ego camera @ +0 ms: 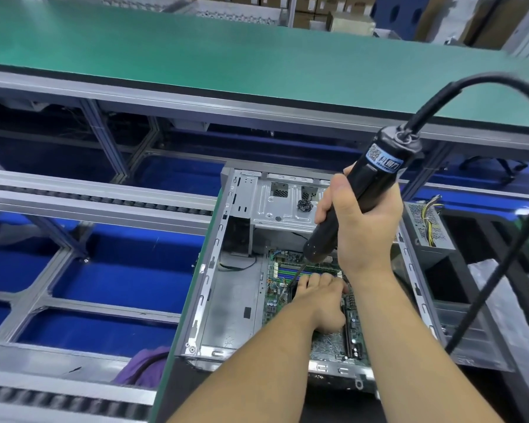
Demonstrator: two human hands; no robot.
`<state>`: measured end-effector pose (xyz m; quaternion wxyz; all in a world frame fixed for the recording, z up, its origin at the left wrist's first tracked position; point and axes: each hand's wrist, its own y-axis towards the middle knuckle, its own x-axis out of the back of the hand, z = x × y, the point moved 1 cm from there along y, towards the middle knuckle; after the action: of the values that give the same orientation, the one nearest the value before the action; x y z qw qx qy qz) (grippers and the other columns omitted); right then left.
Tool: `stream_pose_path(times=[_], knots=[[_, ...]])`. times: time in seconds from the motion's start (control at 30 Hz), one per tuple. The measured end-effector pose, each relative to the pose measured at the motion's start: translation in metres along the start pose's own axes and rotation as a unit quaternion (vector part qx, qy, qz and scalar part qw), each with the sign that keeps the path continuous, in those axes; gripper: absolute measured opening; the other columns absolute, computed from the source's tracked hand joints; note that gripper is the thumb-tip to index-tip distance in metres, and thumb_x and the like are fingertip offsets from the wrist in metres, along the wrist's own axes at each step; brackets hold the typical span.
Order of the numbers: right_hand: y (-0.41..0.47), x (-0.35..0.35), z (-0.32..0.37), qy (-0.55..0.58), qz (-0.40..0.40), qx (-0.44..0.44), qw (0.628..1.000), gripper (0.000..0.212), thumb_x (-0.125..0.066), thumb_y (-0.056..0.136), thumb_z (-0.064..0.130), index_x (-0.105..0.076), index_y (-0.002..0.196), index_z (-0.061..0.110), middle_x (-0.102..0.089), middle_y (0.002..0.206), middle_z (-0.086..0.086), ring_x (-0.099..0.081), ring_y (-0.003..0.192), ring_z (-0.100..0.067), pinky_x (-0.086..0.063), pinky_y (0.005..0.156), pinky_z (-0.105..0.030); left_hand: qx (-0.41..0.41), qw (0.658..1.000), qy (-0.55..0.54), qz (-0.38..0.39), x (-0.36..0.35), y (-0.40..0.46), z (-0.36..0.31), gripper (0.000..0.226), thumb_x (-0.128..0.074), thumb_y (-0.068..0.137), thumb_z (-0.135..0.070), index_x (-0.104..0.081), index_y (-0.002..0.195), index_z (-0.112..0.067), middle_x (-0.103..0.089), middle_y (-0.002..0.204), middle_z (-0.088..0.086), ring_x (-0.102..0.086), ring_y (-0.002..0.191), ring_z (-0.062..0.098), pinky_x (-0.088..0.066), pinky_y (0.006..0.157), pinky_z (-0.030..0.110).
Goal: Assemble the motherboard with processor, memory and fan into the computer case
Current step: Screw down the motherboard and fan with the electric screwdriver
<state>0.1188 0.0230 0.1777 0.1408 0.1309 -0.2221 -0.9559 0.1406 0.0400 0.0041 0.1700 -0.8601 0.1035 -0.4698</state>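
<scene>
An open grey computer case [223, 288] lies on its side in front of me. The green motherboard [277, 288] sits inside it, with memory slots near its far edge. My right hand [361, 221] grips a black electric screwdriver [358, 193]; its thin bit slants down toward the board's left part. My left hand [321, 300] rests on the motherboard beside the bit tip, fingers curled down; what lies under it is hidden. A pile of small dark screws [305, 205] sits on the case's drive bay.
The screwdriver's black cable [526, 190] loops up and down the right side. A power supply [429, 224] with coloured wires stands right of the case. A green bench top [226, 53] runs across the back. Roller rails [98, 198] and blue bins [126, 261] are on the left.
</scene>
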Motion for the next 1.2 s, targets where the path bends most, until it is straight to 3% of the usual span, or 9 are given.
stream_pose_path(times=[0.17,0.27,0.37,0.47,0.63,0.73,0.83,1.07,1.2], knots=[[0.000,-0.003,0.001,-0.010,0.006,0.012,1.000,0.021,-0.077,0.081,0.039,-0.056,0.085,0.040,-0.056,0.062,-0.005,-0.054,0.048,-0.029,-0.048,0.053,-0.035,0.004,1.000,-0.007,0.003,0.001,0.000,0.000,0.068,-0.052,0.076,-0.014,-0.032,0.140,-0.018,-0.033,0.137,0.009,-0.025,0.126,0.028,-0.001,0.115,0.049],[-0.001,-0.006,0.004,-0.011,0.026,0.025,0.999,0.027,-0.078,0.082,0.046,-0.054,0.093,0.048,-0.052,0.072,-0.025,-0.052,0.054,-0.037,-0.047,0.054,-0.039,0.005,1.000,0.000,0.002,0.000,0.000,-0.001,0.067,-0.055,0.079,-0.017,-0.032,0.142,-0.017,-0.030,0.145,0.010,-0.022,0.133,0.030,-0.001,0.116,0.048],[-0.001,-0.010,0.005,-0.008,0.043,0.043,0.998,0.054,-0.077,0.084,0.049,-0.045,0.122,0.029,-0.048,0.082,-0.032,-0.050,0.059,-0.045,-0.048,0.057,-0.049,0.009,1.000,0.003,0.007,0.000,-0.001,-0.001,0.069,-0.057,0.084,-0.021,-0.028,0.147,-0.013,-0.023,0.153,0.012,-0.014,0.142,0.032,0.001,0.117,0.050],[-0.003,-0.011,0.002,-0.001,0.047,0.053,0.997,0.067,-0.076,0.086,0.041,-0.035,0.131,0.013,-0.049,0.088,-0.033,-0.050,0.061,-0.048,-0.048,0.058,-0.054,0.010,1.000,0.011,0.017,0.003,-0.003,-0.002,0.064,-0.055,0.085,-0.018,-0.032,0.145,-0.009,-0.023,0.153,0.014,-0.013,0.143,0.035,0.000,0.117,0.050],[-0.003,-0.015,0.004,0.014,0.038,0.054,0.998,0.049,-0.077,0.084,0.043,-0.044,0.116,0.026,-0.049,0.083,-0.029,-0.053,0.055,-0.043,-0.050,0.052,-0.029,0.009,0.999,0.024,0.023,0.006,-0.006,-0.003,0.068,-0.055,0.088,-0.019,-0.027,0.149,-0.009,-0.021,0.155,0.015,-0.010,0.145,0.035,0.003,0.118,0.051],[-0.002,-0.015,0.004,0.015,0.033,0.066,0.997,0.045,-0.076,0.083,0.052,-0.046,0.109,0.032,-0.051,0.077,-0.017,-0.053,0.051,-0.039,-0.050,0.050,-0.026,0.006,1.000,0.019,0.015,0.006,-0.006,-0.004,0.063,-0.056,0.087,-0.018,-0.033,0.145,-0.010,-0.023,0.153,0.015,-0.012,0.144,0.034,0.002,0.118,0.050],[-0.003,-0.014,0.002,0.012,0.036,0.061,0.997,0.038,-0.076,0.081,0.057,-0.049,0.102,0.041,-0.048,0.074,-0.027,-0.052,0.050,-0.036,-0.049,0.051,-0.026,0.006,1.000,0.015,0.007,0.005,-0.006,-0.003,0.062,-0.056,0.087,-0.018,-0.033,0.144,-0.012,-0.027,0.149,0.015,-0.016,0.140,0.034,0.001,0.117,0.048],[-0.004,-0.009,-0.005,0.023,0.042,0.030,0.998,0.050,-0.073,0.080,0.061,-0.051,0.092,0.019,-0.051,0.061,-0.026,-0.052,0.045,-0.020,-0.045,0.052,-0.025,0.007,1.000,-0.001,-0.003,0.000,-0.001,-0.002,0.062,-0.057,0.084,-0.020,-0.034,0.141,-0.013,-0.029,0.148,0.014,-0.019,0.139,0.033,-0.002,0.116,0.047],[-0.001,-0.011,-0.008,0.023,0.059,0.022,0.998,0.048,-0.072,0.083,0.054,-0.049,0.090,0.012,-0.055,0.055,-0.006,-0.052,0.043,-0.023,-0.044,0.052,-0.029,0.005,1.000,-0.001,0.002,-0.002,0.000,-0.001,0.067,-0.058,0.083,-0.022,-0.030,0.143,-0.014,-0.028,0.148,0.013,-0.018,0.139,0.033,-0.001,0.116,0.048]])
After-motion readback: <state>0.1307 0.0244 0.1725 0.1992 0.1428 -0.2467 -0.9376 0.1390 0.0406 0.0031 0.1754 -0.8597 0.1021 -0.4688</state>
